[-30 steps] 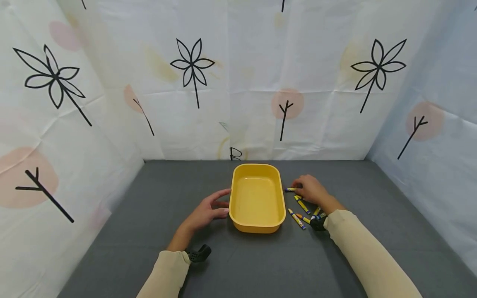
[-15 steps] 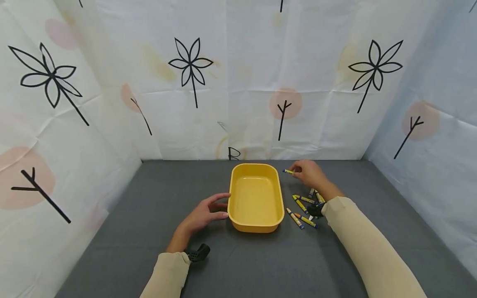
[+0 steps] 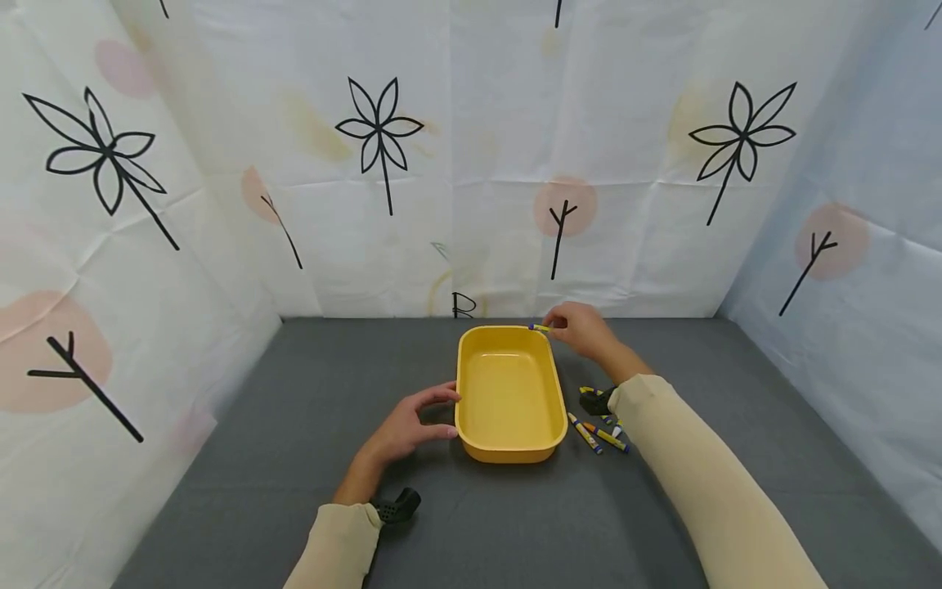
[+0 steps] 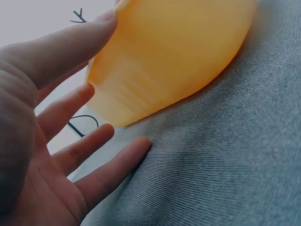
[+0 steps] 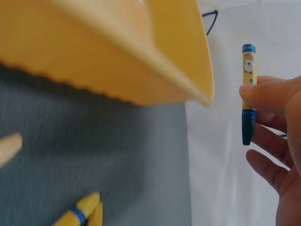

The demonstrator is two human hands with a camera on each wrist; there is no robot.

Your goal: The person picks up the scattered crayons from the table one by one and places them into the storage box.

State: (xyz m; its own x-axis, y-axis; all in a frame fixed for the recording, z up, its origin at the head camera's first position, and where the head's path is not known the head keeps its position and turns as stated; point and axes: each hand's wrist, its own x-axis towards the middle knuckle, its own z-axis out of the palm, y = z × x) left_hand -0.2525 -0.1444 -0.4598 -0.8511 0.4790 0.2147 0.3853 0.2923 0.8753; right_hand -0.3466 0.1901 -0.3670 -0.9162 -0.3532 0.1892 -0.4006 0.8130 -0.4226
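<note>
The right hand pinches a crayon just over the far right corner of the yellow tray — its long axis points left across the rim. The left hand, fingers relaxed, touches the tray's near left side.

Tub at the middle of the counter, left hand against its left wall, right hand over its far right corner holding a crayon, loose crayons on the counter right of the tub.

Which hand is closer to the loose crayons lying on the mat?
Right. The right hand hovers beyond the crayons, by the tub's far corner; the left hand is across the yellow tub.
</note>
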